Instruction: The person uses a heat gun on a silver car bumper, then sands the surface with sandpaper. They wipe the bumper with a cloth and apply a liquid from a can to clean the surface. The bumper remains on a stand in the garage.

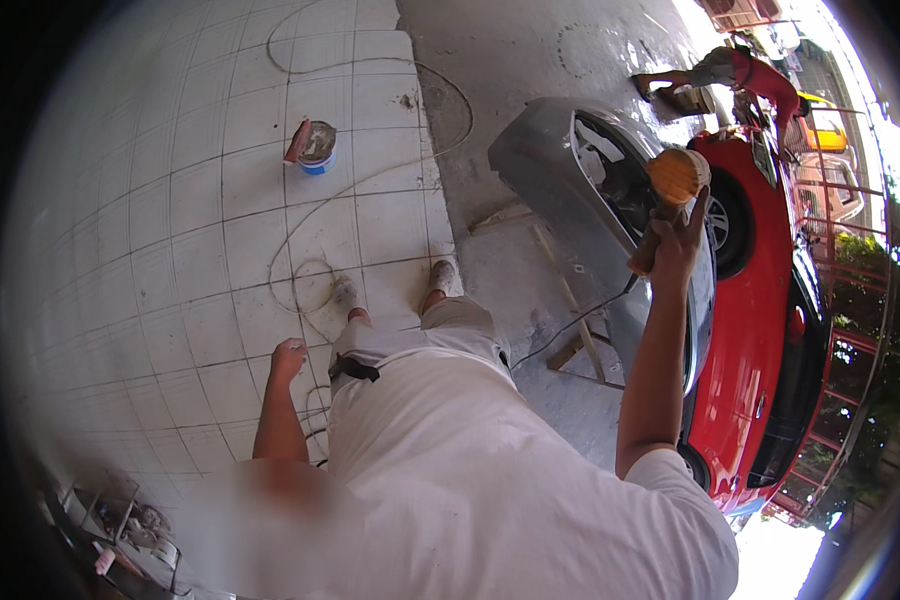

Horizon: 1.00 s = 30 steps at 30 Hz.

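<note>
My right hand (675, 245) is raised and wrapped round the body of a corded power sander (644, 252), whose round yellow pad (676, 177) faces up toward me. Behind the tool is a large grey car body panel (560, 170) that looks like a bumper, with dark openings in it. Whether the pad touches the panel I cannot tell; it appears held above it. My left hand (288, 358) hangs low at my left side, its fingers curled, with nothing visible in it.
A red car (740, 350) stands right behind the panel, and a person in a red shirt (765, 85) bends over farther back. Wooden supports (580, 345) are under the panel. A blue-and-white bucket (317, 150) stands on tiles. A pale hose (300, 225) loops near my feet; the tool's cord (570, 325) trails beside me.
</note>
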Each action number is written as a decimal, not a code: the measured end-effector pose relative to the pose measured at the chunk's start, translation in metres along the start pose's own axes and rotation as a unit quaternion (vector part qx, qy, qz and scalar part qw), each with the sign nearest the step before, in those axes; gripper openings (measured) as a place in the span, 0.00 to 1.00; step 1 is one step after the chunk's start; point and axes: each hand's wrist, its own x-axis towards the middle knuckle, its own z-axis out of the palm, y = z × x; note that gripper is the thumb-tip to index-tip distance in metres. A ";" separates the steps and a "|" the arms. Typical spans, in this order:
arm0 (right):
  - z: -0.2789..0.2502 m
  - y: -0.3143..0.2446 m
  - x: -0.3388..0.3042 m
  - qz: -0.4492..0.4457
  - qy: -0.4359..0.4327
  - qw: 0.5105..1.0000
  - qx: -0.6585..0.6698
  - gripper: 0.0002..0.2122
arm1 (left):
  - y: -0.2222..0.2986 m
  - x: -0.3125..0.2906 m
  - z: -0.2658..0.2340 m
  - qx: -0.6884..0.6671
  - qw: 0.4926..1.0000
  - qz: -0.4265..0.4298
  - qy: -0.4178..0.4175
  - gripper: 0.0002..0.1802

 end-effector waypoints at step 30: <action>0.569 0.631 -0.286 -0.027 -0.637 0.436 -0.635 0.37 | -0.310 -0.145 0.110 -0.039 0.958 -0.233 0.163 0.21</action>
